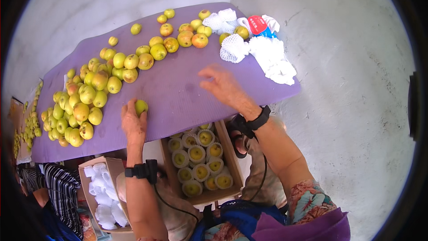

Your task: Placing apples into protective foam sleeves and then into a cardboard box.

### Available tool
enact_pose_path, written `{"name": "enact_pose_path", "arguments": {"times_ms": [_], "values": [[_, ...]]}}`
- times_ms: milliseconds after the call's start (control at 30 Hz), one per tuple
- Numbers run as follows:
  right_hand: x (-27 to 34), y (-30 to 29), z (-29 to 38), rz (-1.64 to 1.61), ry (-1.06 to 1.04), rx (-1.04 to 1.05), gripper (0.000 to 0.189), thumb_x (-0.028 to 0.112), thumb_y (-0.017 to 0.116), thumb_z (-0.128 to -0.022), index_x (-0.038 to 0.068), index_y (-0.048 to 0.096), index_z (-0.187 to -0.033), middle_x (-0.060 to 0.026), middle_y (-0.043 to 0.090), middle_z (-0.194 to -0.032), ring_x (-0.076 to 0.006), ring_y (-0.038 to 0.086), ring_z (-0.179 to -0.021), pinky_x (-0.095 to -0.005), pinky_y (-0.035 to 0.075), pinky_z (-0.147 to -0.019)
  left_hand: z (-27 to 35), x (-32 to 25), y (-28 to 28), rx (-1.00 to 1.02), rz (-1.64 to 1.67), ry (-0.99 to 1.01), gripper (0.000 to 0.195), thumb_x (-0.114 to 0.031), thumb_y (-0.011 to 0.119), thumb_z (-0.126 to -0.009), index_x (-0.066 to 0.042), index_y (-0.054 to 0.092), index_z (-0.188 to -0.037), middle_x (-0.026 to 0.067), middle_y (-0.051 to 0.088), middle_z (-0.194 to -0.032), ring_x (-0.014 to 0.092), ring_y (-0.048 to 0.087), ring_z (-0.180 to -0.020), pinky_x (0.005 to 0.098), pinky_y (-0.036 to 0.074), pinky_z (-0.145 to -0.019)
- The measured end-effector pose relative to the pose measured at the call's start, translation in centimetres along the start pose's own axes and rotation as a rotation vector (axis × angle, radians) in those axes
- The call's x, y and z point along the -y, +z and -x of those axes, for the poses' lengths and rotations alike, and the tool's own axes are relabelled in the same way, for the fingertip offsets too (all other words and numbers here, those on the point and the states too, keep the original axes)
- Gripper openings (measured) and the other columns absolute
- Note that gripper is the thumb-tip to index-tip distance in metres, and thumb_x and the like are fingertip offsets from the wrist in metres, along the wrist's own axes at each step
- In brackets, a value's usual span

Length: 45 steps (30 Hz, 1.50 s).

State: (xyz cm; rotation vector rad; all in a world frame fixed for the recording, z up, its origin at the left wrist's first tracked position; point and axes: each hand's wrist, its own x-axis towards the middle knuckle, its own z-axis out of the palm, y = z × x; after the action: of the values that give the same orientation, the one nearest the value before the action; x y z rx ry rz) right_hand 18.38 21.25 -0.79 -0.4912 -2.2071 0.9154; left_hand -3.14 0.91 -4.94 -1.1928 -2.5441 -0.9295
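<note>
My left hand [134, 120] grips a green apple [141, 107] near the front edge of the purple-covered table [177, 97]. Over the table's right half is my right hand [222, 85], its fingers spread and nothing between them. A big heap of yellow-green apples [87, 94] lies left of my left hand, some with brown spots or reddish patches. From the heap a looser line of apples [158, 52] runs towards the back right. White foam net sleeves [234, 48] lie beyond my right hand, with a few apples beside them.
Below the table edge sits a cardboard box [234, 164] of apples in foam nets. Left of it, another carton [115, 177] holds white foam sleeves. A red and blue package [258, 25] and white cloth [272, 62] lie at the right end. A person in striped clothing [62, 187] is at left.
</note>
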Motion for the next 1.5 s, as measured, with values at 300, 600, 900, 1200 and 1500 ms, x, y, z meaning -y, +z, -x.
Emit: {"name": "enact_pose_path", "arguments": {"times_ms": [300,600,900,1200,1500], "values": [[-7.0,-4.7,-4.5,0.401,0.279,-0.394,0.034,0.013,0.065,-0.075,0.007,0.063,-0.108,-0.0164,0.047,-0.129,-0.0364,0.053,-0.110,-0.0416,0.046,-0.091,0.3,-2.5,0.8,0.216,0.539,-0.180,0.037,-0.011,0.070,-0.074,-0.002,0.061,-0.110,0.0124,0.065,-0.094,0.023,0.061,-0.088,0.0320,0.047,-0.078],[-8.2,-4.5,-4.6,0.105,0.147,-0.345,0.031,0.009,0.065,-0.076,0.004,0.065,-0.106,-0.0187,0.056,-0.121,-0.0306,0.060,-0.103,-0.0354,0.050,-0.083,0.0,-4.1,2.7,0.379,0.694,-0.242,0.037,-0.016,0.070,-0.076,-0.001,0.061,-0.109,0.0105,0.066,-0.093,0.018,0.061,-0.085,0.0292,0.048,-0.079],[-3.7,-2.3,-2.8,-0.118,0.020,-0.026,0.022,0.005,0.059,-0.085,0.003,0.063,-0.107,-0.0086,0.053,-0.128,-0.0146,0.055,-0.103,-0.0251,0.045,-0.081,1.6,-5.0,4.6,0.168,0.433,0.000,0.049,-0.027,0.067,-0.075,-0.011,0.056,-0.119,0.0183,0.057,-0.117,0.036,0.051,-0.111,0.0418,0.043,-0.096],[0.9,4.3,-2.0,-0.408,-0.082,0.181,0.032,0.000,0.058,-0.081,0.005,0.050,-0.111,-0.0080,0.051,-0.123,-0.0162,0.053,-0.101,-0.0293,0.043,-0.088,0.7,-5.6,0.9,-0.075,0.684,0.094,0.038,-0.017,0.063,-0.080,-0.004,0.055,-0.114,0.0174,0.058,-0.105,0.032,0.055,-0.099,0.0411,0.045,-0.084],[1.3,6.7,-2.6,-0.598,-0.003,0.097,0.040,0.008,0.056,-0.087,0.001,0.047,-0.126,-0.0069,0.053,-0.118,-0.0143,0.053,-0.105,-0.0271,0.042,-0.088,0.9,-6.3,-0.5,-0.014,1.202,0.022,0.048,-0.018,0.065,-0.081,-0.004,0.047,-0.123,0.0091,0.059,-0.088,0.019,0.059,-0.074,0.0333,0.049,-0.068]]}}
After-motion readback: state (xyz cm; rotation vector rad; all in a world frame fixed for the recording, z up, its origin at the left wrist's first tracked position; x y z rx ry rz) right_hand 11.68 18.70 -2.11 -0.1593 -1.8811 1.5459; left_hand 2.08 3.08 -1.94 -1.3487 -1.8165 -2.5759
